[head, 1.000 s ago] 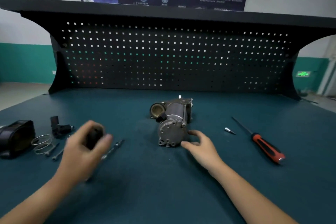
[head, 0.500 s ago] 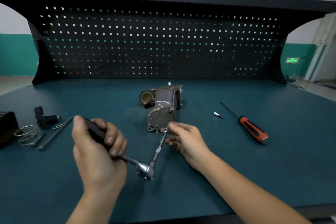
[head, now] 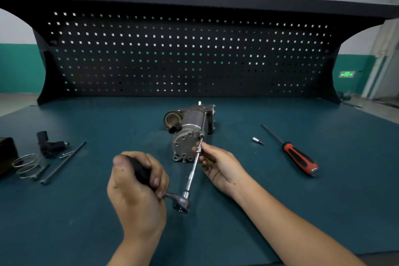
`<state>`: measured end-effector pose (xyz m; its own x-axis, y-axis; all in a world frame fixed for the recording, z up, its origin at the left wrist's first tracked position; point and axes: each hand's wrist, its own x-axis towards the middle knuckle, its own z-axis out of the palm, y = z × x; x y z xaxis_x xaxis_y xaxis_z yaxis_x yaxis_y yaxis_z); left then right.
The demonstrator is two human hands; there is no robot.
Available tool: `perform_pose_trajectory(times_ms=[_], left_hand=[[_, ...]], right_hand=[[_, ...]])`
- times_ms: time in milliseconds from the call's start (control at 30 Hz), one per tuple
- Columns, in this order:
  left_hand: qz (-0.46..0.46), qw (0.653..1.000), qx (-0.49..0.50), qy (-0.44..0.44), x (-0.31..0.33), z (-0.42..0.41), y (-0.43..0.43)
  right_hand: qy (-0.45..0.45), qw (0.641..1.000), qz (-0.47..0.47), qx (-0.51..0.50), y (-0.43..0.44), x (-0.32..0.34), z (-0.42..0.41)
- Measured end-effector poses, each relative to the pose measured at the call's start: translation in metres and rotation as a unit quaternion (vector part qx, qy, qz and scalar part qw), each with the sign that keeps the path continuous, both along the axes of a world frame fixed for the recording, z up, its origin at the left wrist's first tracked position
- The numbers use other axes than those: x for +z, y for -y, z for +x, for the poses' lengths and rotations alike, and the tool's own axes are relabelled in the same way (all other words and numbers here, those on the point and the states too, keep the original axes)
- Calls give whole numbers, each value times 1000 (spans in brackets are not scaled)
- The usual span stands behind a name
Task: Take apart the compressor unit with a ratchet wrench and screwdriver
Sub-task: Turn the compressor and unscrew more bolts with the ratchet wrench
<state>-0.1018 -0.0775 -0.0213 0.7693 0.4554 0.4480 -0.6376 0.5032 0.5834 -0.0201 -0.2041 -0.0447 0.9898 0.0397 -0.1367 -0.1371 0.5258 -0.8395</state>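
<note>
The grey metal compressor unit [head: 190, 129] lies in the middle of the green bench, its round end cap facing me. My left hand [head: 138, 188] grips the black handle of the ratchet wrench [head: 181, 202]. The wrench's long silver extension bar [head: 194, 168] slants up to a bolt at the cap's right edge. My right hand [head: 218, 162] pinches that bar near its tip. A red and black screwdriver [head: 299, 158] lies to the right, and a small loose socket bit [head: 258, 141] sits between it and the compressor.
At the left lie removed parts: a black connector piece [head: 50, 143], long bolts [head: 63, 162], wire spring rings [head: 27, 165] and a black housing [head: 6, 153] at the frame edge. A black pegboard [head: 190, 54] closes off the back of the bench.
My left hand brought the ratchet wrench in from the left. My right hand moved off the compressor's side onto the extension bar, and the bar's tip rose to the bolt on the cap.
</note>
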Motion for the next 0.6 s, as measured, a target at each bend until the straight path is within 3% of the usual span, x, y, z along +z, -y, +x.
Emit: perform_pose_trajectory(times_ms=[333, 433, 533, 600], left_hand=[[76, 997, 12, 31, 0, 6, 3], [175, 981, -4, 81, 10, 8, 1], [303, 941, -52, 142, 26, 14, 0], [319, 932, -85, 152, 34, 17, 0]], right_hand=[[4, 1000, 7, 4, 0, -5, 12], [7, 1000, 2, 18, 0, -5, 14], [0, 998, -13, 54, -1, -5, 14], [-2, 998, -7, 70, -3, -2, 14]])
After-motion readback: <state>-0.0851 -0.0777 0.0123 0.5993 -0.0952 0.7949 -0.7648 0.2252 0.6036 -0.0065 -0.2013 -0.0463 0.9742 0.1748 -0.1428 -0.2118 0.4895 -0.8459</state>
